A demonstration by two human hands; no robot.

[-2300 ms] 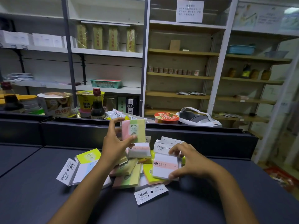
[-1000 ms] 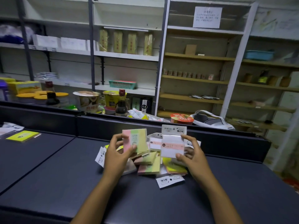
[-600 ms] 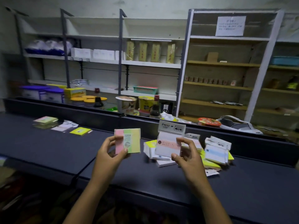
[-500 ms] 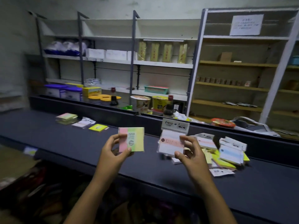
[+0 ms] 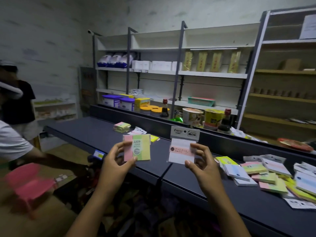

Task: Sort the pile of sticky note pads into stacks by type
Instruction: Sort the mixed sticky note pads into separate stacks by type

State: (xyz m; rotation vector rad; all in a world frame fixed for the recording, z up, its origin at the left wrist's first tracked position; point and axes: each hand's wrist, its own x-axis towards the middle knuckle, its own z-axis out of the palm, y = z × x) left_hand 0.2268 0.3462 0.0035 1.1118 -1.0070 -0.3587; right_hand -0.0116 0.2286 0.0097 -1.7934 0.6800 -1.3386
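My left hand (image 5: 116, 161) pinches a pink, green and yellow striped pad (image 5: 137, 147) marked 2209, held upright above the dark counter's (image 5: 95, 129) front edge. My right hand (image 5: 201, 161) pinches a white packaged pad (image 5: 181, 151) with a pink band and a grey header card. The mixed pile of pads (image 5: 266, 175) lies on the counter to the right of both hands. Further left on the counter sit a striped stack (image 5: 121, 126), a white packet (image 5: 139, 130) and a yellow pad (image 5: 154, 138).
Behind the counter's raised back edge stand tubs, noodle cups and sauce bottles (image 5: 165, 108) in front of shelving. Another person (image 5: 15, 147) bends at the left near a pink plastic stool (image 5: 29, 183). Goods lie on the floor below the counter.
The view has swung left along the counter. Both hands carried their pads away from the pile, which now lies to the right; the sorted pads on the left counter section came into view.
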